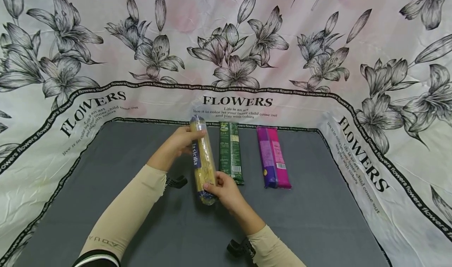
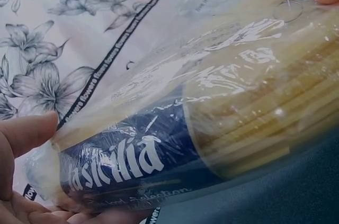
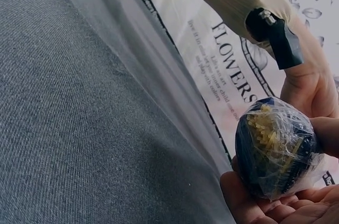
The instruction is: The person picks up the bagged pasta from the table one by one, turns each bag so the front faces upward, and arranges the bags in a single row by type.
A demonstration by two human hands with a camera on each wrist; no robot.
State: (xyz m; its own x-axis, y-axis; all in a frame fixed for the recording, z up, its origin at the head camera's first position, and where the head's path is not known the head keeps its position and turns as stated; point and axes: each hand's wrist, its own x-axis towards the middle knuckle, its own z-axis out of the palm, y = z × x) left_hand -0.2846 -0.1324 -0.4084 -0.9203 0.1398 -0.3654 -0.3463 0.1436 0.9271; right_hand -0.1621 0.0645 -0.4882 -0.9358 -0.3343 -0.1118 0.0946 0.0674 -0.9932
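Note:
Both hands hold a long clear pack of spaghetti (image 1: 204, 157) with a blue "la sicilia" label, raised above the grey cloth and tilted slightly. My left hand (image 1: 183, 138) grips it near its far end, thumb across the front. Around the near end, my right hand (image 1: 225, 190) pinches with the thumb on top and fingers beneath. In the left wrist view the pasta pack (image 2: 212, 118) fills most of the picture. The right wrist view shows the crinkled end of the pack (image 3: 275, 150) between thumb and fingers.
A green pack (image 1: 230, 153) lies just right of the held pack, partly behind the right hand. Farther right lies a pink and purple pack (image 1: 273, 157). The grey cloth (image 1: 318, 220) has a white border printed with flowers and lettering (image 1: 237, 101).

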